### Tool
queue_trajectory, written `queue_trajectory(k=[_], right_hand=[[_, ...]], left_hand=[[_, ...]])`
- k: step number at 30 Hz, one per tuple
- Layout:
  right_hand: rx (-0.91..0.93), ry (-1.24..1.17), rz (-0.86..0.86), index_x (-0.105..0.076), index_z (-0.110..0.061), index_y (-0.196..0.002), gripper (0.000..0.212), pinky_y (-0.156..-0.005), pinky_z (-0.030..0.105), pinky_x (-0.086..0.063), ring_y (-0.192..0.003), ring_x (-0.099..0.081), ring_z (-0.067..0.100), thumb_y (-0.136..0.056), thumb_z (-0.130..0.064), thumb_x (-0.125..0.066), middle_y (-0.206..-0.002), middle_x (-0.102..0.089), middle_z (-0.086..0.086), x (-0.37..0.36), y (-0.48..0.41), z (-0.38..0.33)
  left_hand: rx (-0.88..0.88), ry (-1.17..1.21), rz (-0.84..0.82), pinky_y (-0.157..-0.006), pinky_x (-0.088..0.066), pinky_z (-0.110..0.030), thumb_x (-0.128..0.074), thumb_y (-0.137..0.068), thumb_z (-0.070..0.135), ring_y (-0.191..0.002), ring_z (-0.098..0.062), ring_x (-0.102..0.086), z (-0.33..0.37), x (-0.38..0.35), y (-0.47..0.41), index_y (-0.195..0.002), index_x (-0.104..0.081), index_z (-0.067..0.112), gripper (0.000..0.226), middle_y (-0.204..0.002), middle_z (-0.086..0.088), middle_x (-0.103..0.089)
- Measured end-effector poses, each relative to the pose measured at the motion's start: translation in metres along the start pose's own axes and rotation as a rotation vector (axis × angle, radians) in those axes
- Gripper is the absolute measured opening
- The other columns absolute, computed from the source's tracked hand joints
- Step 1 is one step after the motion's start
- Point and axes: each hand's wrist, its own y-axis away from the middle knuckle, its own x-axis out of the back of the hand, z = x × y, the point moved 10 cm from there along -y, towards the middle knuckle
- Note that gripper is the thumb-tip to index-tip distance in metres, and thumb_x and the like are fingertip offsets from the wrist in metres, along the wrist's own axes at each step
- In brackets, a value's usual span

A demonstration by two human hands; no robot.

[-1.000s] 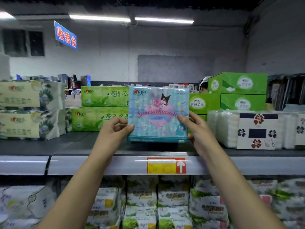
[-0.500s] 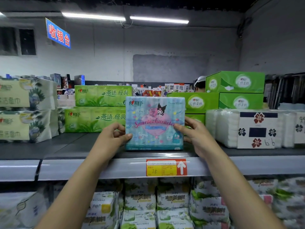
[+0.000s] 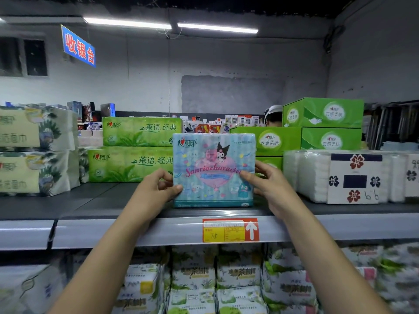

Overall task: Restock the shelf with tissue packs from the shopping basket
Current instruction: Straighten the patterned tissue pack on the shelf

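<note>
A pale blue tissue pack (image 3: 213, 159) with cartoon characters and a pink heart stands upright on the dark top shelf (image 3: 95, 200), near its front edge. My left hand (image 3: 156, 189) grips its left side, thumb on the front face. On the pack's right side my right hand (image 3: 267, 184) holds it the same way. The shopping basket is not in view.
Two stacked green tissue packs (image 3: 136, 150) lie behind on the left, leaf-printed packs (image 3: 36, 150) further left. Green boxes (image 3: 322, 125) and white packs with flower labels (image 3: 353, 177) fill the right. More packs (image 3: 215, 282) line the lower shelf. A person's head (image 3: 273, 115) shows behind the boxes.
Both hands have lowered the blue pack from just above the shelf until it stands on the shelf surface. Their hold on its sides is the same.
</note>
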Motion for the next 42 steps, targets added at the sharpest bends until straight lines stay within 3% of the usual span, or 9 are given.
queue_trajectory(k=[3,8,12,17,22,26,29,32,42], right_hand=[[0.019,0.021,0.003,-0.058,-0.019,-0.121,0.039,-0.059,0.016,-0.053,-0.084,-0.069,0.005,-0.084,-0.013,-0.068,-0.108,-0.065,-0.007,-0.001,0.001,-0.002],[0.042,0.112,0.041,-0.058,-0.02,-0.126,0.044,-0.078,0.033,-0.057,-0.104,-0.064,0.016,-0.083,-0.018,-0.07,-0.106,-0.064,-0.012,0.0,0.002,-0.004],[0.069,0.202,0.072,-0.052,-0.018,-0.132,0.049,-0.079,0.031,-0.056,-0.098,-0.059,0.006,-0.085,-0.021,-0.068,-0.101,-0.054,-0.019,-0.001,0.006,-0.011],[0.114,0.3,0.111,-0.046,-0.02,-0.133,0.053,-0.072,0.017,-0.049,-0.09,-0.053,-0.004,-0.085,-0.023,-0.069,-0.101,-0.05,-0.023,0.001,0.012,-0.018],[0.18,0.358,0.182,-0.039,-0.026,-0.138,0.067,-0.096,0.035,-0.047,-0.119,-0.05,0.011,-0.081,-0.032,-0.073,-0.133,-0.05,-0.006,0.006,0.017,-0.024],[0.25,0.242,0.263,-0.044,-0.024,-0.131,0.048,-0.092,0.029,-0.048,-0.117,-0.052,0.014,-0.088,-0.023,-0.065,-0.128,-0.052,-0.003,0.012,0.03,-0.038],[0.266,0.089,0.26,-0.052,-0.026,-0.117,0.028,-0.092,0.027,-0.05,-0.111,-0.057,0.011,-0.091,-0.017,-0.06,-0.119,-0.058,-0.004,0.014,0.045,-0.043],[0.216,-0.074,0.218,-0.059,-0.024,-0.1,0.014,-0.082,0.023,-0.056,-0.104,-0.063,0.014,-0.093,-0.013,-0.057,-0.107,-0.063,-0.003,0.009,0.058,-0.039],[0.087,-0.222,0.144,-0.062,-0.018,-0.1,0.01,-0.081,0.029,-0.057,-0.096,-0.068,0.018,-0.094,-0.016,-0.055,-0.1,-0.067,0.004,-0.011,0.087,-0.029]], left_hand=[[0.015,-0.006,-0.001,-0.07,-0.055,-0.024,-0.059,-0.089,-0.002,-0.078,-0.019,-0.067,-0.002,-0.001,-0.002,-0.082,-0.046,0.007,0.018,-0.083,-0.013,-0.069],[0.011,-0.087,0.02,-0.087,-0.052,-0.04,-0.06,-0.089,0.002,-0.084,-0.025,-0.066,-0.006,0.0,-0.006,-0.087,-0.048,0.004,0.013,-0.084,-0.012,-0.068],[0.003,-0.231,0.049,-0.092,-0.051,-0.05,-0.063,-0.089,0.014,-0.096,-0.029,-0.065,-0.009,0.003,-0.006,-0.088,-0.051,0.011,0.013,-0.098,-0.01,-0.068],[-0.032,-0.316,0.096,-0.091,-0.051,-0.04,-0.066,-0.088,0.017,-0.097,-0.019,-0.065,-0.002,0.005,-0.001,-0.1,-0.058,0.01,0.016,-0.104,-0.004,-0.068],[-0.121,-0.194,0.117,-0.097,-0.047,-0.031,-0.068,-0.085,0.013,-0.107,-0.013,-0.06,0.012,0.007,0.011,-0.117,-0.048,0.019,0.039,-0.118,-0.001,-0.061],[-0.157,0.05,0.173,-0.093,-0.047,-0.021,-0.063,-0.089,0.015,-0.107,-0.003,-0.06,0.023,0.019,0.025,-0.123,-0.049,0.018,0.036,-0.123,-0.001,-0.061],[-0.157,0.163,0.21,-0.098,-0.046,-0.028,-0.059,-0.09,0.029,-0.111,-0.007,-0.062,0.027,0.029,0.043,-0.115,-0.057,0.025,0.026,-0.118,0.004,-0.066],[-0.161,0.213,0.217,-0.094,-0.049,-0.024,-0.049,-0.095,0.032,-0.108,-0.008,-0.064,0.031,0.028,0.058,-0.108,-0.06,0.027,0.017,-0.113,0.005,-0.068],[-0.106,0.208,0.289,-0.086,-0.055,-0.028,-0.047,-0.097,0.03,-0.103,-0.008,-0.067,0.029,0.039,0.102,-0.104,-0.063,0.018,0.022,-0.105,0.001,-0.072]])
